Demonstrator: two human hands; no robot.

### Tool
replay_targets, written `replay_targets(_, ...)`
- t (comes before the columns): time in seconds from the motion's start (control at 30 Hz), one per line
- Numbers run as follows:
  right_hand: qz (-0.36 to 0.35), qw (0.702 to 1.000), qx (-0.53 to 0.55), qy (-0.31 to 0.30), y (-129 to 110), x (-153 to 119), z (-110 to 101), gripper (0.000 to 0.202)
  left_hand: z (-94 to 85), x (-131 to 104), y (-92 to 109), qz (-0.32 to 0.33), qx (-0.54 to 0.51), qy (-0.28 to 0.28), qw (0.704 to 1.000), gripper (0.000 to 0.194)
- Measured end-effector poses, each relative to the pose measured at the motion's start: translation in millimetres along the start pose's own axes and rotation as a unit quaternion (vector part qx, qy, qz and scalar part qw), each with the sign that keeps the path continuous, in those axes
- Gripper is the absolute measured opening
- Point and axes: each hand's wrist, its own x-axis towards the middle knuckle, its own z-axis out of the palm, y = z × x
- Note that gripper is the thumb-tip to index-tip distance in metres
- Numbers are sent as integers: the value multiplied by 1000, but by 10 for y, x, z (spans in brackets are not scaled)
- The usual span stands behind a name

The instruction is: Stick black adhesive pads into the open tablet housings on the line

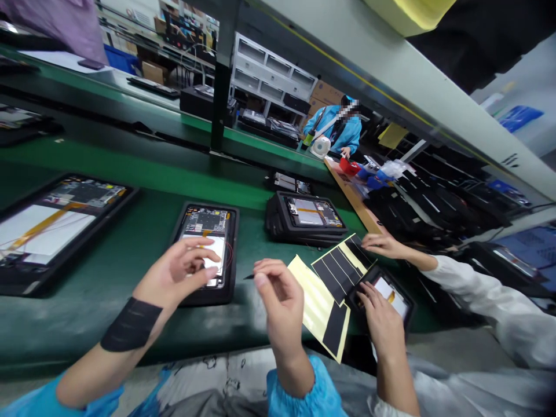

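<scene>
Blue sleeves [306, 391] lie nearest the camera, the left one cut off by the frame. Left hand [176, 269] reaches over the near part of the tablet [220, 237], fingers bent, thumb extended; its grip is parted, with nothing seen held. Contact with the tablet cannot be determined. Its wrist bears a black band [132, 325]. Right hand [282, 304] is raised just right of the tablet, fingers curled; its grip pinches a dark strip [249, 277], tip directed toward the tablet, remainder hidden by the fingers. Tablet lies on the green table [252, 226], partly covered by the left hand. Farther right of the tablet, yellow sheets [310, 301] overlap near a co-worker's hands [384, 324]. Left of the tablet, another unit [52, 231] is cut off by the frame edge.
</scene>
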Motion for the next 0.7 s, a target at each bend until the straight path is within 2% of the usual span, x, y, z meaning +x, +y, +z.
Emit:
replay_targets(0.07, 15, 999, -8, 31, 90, 59, -54, 10, -147, 222, -182, 99, 140, 19, 985, 29)
replay_targets(0.1, 35, 999, -20, 28, 145, 93, -72, 11, -208, 355, -266, 168, 227, -5, 959, 24)
replay_targets(0.2, 117, 991, -59, -37, 334, 168, -70, 15, -257, 769, -440, 323, 396, -144, 848, 28)
replay_targets(0.23, 138, 986, -72, -57, 399, 176, -53, 17, -229, 895, -469, 351, 414, -197, 816, 28)
replay_targets(0.3, 157, 980, -98, -75, 520, 170, -15, 22, -142, 1116, -502, 379, 414, -285, 777, 22)
replay_targets(0.37, 152, 977, -127, -78, 615, 149, 10, 25, -64, 1293, -524, 381, 394, -335, 767, 14)
replay_targets(0.43, 130, 975, -161, -86, 671, 134, 15, 24, -22, 1428, -556, 374, 373, -359, 769, 15)
replay_targets(0.5, 80, 971, -193, -114, 689, 134, 12, 21, -11, 1521, -600, 368, 354, -379, 772, 15)
replay_targets(0.57, -1, 962, -218, -166, 682, 149, 10, 23, -8, 1570, -647, 364, 339, -392, 774, 16)
replay_targets(0.63, -94, 934, -244, -243, 672, 170, 13, 29, 0, 1584, -687, 360, 328, -397, 778, 19)
replay_targets(0.7, -150, 888, -287, -328, 679, 187, 17, 37, 11, 1577, -713, 355, 321, -396, 783, 20)
